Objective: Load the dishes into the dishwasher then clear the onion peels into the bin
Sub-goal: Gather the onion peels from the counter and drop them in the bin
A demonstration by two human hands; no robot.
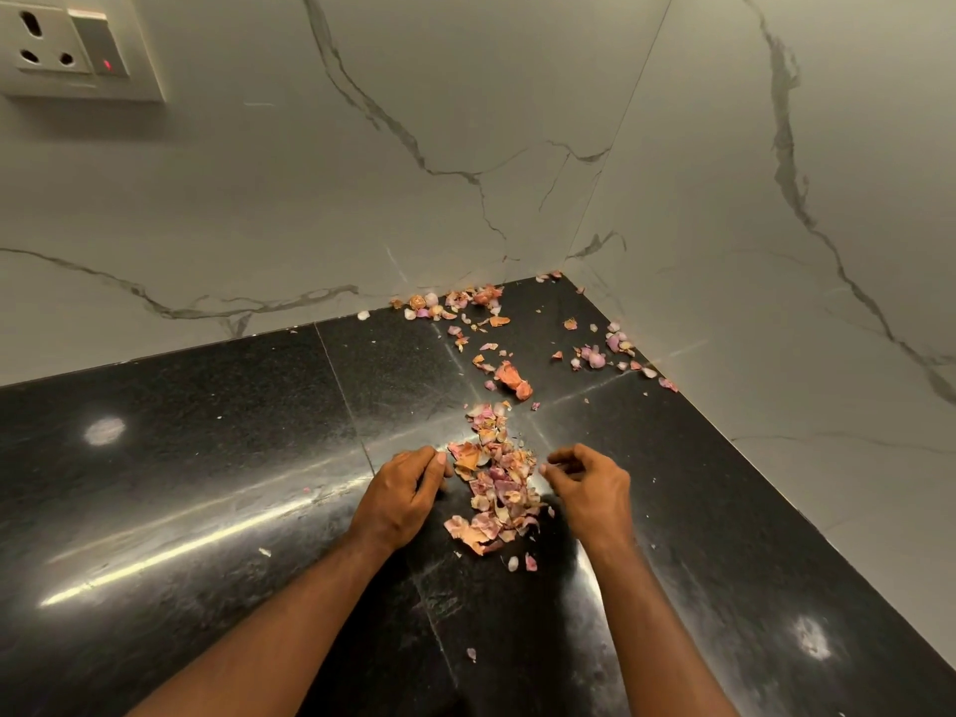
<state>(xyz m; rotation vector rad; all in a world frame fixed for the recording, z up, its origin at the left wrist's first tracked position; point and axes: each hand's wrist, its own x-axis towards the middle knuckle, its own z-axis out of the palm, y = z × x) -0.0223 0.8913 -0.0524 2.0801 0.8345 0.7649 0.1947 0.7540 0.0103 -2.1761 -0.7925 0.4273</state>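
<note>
A heap of pink and orange onion peels [497, 491] lies on the black granite counter [207, 458]. My left hand [401, 496] rests on the counter at the heap's left edge, fingers loosely curled toward it. My right hand [587, 481] sits at the heap's right edge, fingers curled, fingertips touching the peels. Neither hand visibly holds any peel. More scattered peels [465, 302] lie along the back wall, others [602, 354] by the right wall, and an orange clump [512, 380] lies between. No dishes, dishwasher or bin are in view.
White marble-patterned walls [517, 147] meet in a corner behind the peels. A wall socket with a switch [77, 44] is at the upper left. A few stray peel bits [520, 561] lie nearer me.
</note>
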